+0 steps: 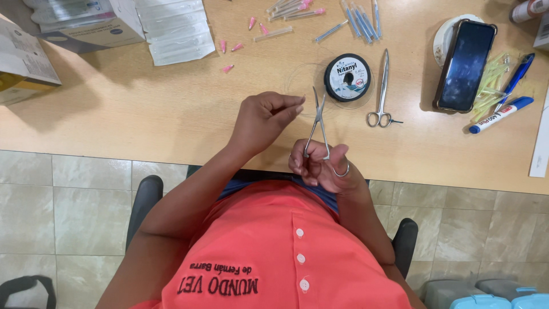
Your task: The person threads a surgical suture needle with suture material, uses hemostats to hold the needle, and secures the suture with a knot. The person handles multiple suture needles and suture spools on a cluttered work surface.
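- right hand (320, 167) gripping a steel needle holder (318, 127), fingers through the ring handles, tips up, jaws look closed
- left hand (264, 117) just left of the needle holder tips, thumb and fingertips pinched together; what they pinch is too thin to tell
- both hands over the near edge of the wooden surface (143, 109)
- black spool of thread (347, 77) lies just beyond the needle holder tips, a loose clear loop around it
- a second pair of steel scissors-type forceps (382, 91) lies flat right of the spool, rings toward the person
- dark smartphone (464, 64) further right of the spool, leaning on a white round thing
- blue marker (501, 114) and blue pen (516, 78) right of the phone, with yellowish needle caps (490, 91) between
- pink needle caps (234, 47) and blue-hubbed needles (359, 20) scattered beyond the spool
- clear packets (174, 28) and cardboard boxes (86, 23) far left of the spool
- person in an orange shirt (274, 252) seated on a black chair (146, 200), tiled floor below
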